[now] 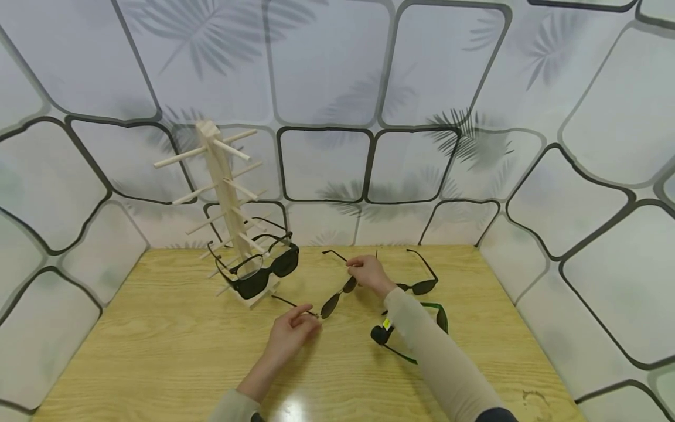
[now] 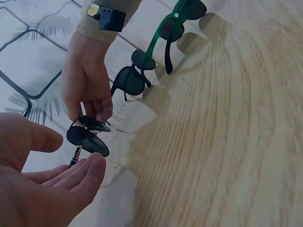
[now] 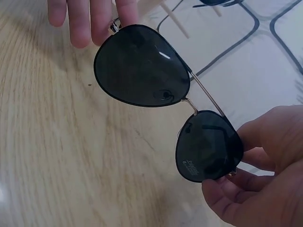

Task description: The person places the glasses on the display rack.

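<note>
A pair of aviator sunglasses (image 3: 142, 66) with dark lenses and a thin gold bridge is held tilted just above the table, temples spread toward the back. My right hand (image 1: 369, 274) pinches its far end between thumb and fingers, at the lens edge by the hinge, in the right wrist view. At the near end, my left hand (image 1: 289, 334) touches the other hinge with extended fingers. The left wrist view shows the left thumb (image 2: 45, 138) apart from the frame.
A wooden peg stand (image 1: 227, 187) at the left back carries black sunglasses (image 1: 286, 262) and clear-lens glasses (image 1: 250, 266). Right of the hands lie dark sunglasses (image 1: 424, 287) and green-framed sunglasses (image 1: 442, 319), partly behind the right forearm. Patterned walls (image 1: 327, 164) enclose the wooden table (image 1: 184, 351).
</note>
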The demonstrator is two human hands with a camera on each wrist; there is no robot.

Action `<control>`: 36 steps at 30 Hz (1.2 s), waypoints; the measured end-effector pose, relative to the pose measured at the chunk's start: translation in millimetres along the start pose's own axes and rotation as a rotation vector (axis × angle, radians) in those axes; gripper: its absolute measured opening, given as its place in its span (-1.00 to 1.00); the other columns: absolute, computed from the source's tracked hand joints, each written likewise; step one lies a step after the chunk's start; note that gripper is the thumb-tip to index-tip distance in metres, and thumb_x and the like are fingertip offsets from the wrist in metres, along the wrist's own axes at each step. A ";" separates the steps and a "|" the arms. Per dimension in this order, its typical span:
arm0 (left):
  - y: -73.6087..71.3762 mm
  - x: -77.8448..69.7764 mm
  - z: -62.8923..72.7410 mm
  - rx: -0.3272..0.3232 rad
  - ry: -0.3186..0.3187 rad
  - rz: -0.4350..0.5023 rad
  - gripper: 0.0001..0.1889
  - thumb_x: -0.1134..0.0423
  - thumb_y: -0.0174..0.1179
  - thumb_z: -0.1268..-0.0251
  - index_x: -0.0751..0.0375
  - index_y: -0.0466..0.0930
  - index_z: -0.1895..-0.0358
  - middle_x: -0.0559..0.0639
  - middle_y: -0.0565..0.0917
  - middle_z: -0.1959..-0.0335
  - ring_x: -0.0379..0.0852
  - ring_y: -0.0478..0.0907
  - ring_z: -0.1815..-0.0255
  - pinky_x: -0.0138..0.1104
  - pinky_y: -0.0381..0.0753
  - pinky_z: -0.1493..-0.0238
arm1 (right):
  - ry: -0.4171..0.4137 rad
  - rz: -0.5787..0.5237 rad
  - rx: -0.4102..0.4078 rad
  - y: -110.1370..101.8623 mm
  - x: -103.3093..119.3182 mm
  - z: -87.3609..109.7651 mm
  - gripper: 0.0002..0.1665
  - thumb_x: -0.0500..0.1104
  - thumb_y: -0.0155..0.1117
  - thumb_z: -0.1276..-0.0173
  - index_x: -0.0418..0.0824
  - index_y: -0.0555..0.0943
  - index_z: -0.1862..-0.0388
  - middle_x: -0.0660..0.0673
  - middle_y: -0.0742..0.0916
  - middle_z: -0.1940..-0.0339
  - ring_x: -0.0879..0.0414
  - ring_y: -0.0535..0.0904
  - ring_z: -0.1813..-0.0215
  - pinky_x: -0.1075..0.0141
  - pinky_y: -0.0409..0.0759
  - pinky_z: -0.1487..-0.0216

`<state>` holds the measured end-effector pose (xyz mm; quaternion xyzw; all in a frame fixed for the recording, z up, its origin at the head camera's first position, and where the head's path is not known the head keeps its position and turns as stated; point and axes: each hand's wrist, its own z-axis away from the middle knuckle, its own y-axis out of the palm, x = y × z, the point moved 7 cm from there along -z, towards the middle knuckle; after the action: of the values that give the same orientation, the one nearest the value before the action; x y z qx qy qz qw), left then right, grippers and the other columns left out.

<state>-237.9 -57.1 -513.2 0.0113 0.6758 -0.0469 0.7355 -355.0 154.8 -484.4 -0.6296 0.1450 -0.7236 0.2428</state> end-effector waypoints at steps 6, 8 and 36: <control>3.4 -9.2 4.8 -0.009 0.029 0.075 -0.59 0.50 0.18 -0.49 0.58 0.51 -0.32 0.41 0.78 0.08 0.24 0.80 0.02 -0.14 0.84 0.05 | -0.024 0.007 -0.012 -8.2 5.9 1.6 -0.58 -0.23 0.10 -0.63 -0.32 0.64 -0.34 -0.31 0.71 -0.28 0.02 0.65 0.09 -0.03 0.72 0.05; 4.5 -12.6 7.2 -0.019 0.029 0.088 -0.61 0.51 0.18 -0.49 0.58 0.52 -0.31 0.41 0.79 0.07 0.23 0.81 0.02 -0.16 0.85 0.06 | -0.043 0.019 -0.012 -10.4 9.1 1.9 -0.59 -0.21 0.10 -0.63 -0.32 0.65 -0.32 -0.30 0.72 -0.26 0.02 0.66 0.09 -0.01 0.72 0.06; 20.6 -72.3 53.9 -0.031 0.123 0.142 -0.55 0.41 0.24 -0.50 0.42 0.52 -0.40 0.35 0.77 -0.04 -0.18 0.82 0.07 -0.34 0.81 0.03 | -0.197 -0.007 0.046 -38.0 68.6 32.7 -0.62 -0.16 0.14 -0.61 -0.21 0.70 -0.27 -0.16 0.78 0.14 0.13 0.64 0.22 0.31 0.65 0.22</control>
<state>-188.6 -37.0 -437.6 0.0506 0.7180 0.0165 0.6940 -335.4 153.2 -401.7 -0.6924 0.1015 -0.6623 0.2676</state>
